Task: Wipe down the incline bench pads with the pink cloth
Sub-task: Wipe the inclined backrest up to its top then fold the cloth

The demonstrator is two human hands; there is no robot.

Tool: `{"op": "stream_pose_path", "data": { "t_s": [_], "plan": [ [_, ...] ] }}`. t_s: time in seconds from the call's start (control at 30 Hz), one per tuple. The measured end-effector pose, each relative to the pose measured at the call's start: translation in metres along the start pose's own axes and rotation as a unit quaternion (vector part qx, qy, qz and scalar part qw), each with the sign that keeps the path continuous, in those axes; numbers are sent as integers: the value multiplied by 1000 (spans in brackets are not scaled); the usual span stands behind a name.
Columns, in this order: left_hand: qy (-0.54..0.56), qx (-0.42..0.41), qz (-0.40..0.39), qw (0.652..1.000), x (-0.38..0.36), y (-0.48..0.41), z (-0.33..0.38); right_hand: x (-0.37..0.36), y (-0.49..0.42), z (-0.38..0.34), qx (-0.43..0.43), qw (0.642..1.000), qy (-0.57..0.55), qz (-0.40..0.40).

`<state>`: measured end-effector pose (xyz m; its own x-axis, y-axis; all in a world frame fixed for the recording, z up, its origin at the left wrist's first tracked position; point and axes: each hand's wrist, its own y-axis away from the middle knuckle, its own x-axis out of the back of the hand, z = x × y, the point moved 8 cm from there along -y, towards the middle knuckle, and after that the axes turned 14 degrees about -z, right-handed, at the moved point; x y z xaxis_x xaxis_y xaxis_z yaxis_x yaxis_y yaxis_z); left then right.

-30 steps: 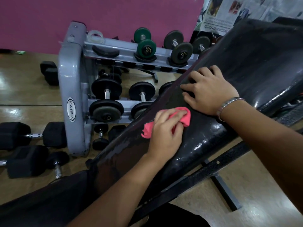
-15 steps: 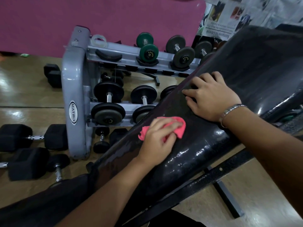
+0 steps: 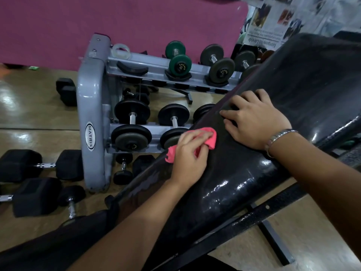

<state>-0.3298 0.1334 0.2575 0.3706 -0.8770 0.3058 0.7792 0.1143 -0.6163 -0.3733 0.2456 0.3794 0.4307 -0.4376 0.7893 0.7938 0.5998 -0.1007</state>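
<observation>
- Two hands are seen on the sloping back pad [image 3: 312,85] of the incline bench, a black, glossy surface that is cracked in places.
- The pink cloth [image 3: 212,140] is bunched under the left hand [image 3: 190,153]. The fingers are curled over it and press it to the pad near the far edge, roughly midway up the slope. A corner of cloth is left showing on either side of the hand.
- The right hand [image 3: 256,122] is laid on the pad just above the cloth, near it but apart. Its fingers are slightly spread and bent, with the tips at the far edge, and nothing is held. A metal bracelet [image 3: 279,137] is worn at that wrist.
- The step in hand is judged to be the wiping of the back pad's middle stretch, with the pad steadied by the right hand.
- A wet shine is seen on the near side below the hands, and duller streaks lower along the far edge. How much has been covered cannot be told.
- For the next move, the cloth would likely need to be drawn along the slope in overlapping passes, with even pressure over the rounded edge.
- The right hand would have to be lifted for its patch to be reached. The seat pad [image 3: 58,247] at lower left appears not yet wiped.
- A grey dumbbell rack [image 3: 91,114] is seen behind the bench.
</observation>
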Motion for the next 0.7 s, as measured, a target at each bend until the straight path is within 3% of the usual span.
{"op": "stream_pose_path", "data": {
  "t_s": [0.07,0.23,0.4,0.53,0.7],
  "plan": [
    [-12,-55,-23,998,-1,12,1,-2,0,0,0,1000,-1,0],
    [39,81,-9,996,10,-35,-48,-1,0,0,5,1000,-15,1],
    [43,23,-15,999,0,-26,-24,1,-1,6,21,997,-70,2],
    [52,76,-21,996,6,-44,-42,9,-10,18,52,987,-144,-57],
    [59,73,-29,995,-1,-67,-24,27,2,51,12,999,-34,-2]
  ]
}}
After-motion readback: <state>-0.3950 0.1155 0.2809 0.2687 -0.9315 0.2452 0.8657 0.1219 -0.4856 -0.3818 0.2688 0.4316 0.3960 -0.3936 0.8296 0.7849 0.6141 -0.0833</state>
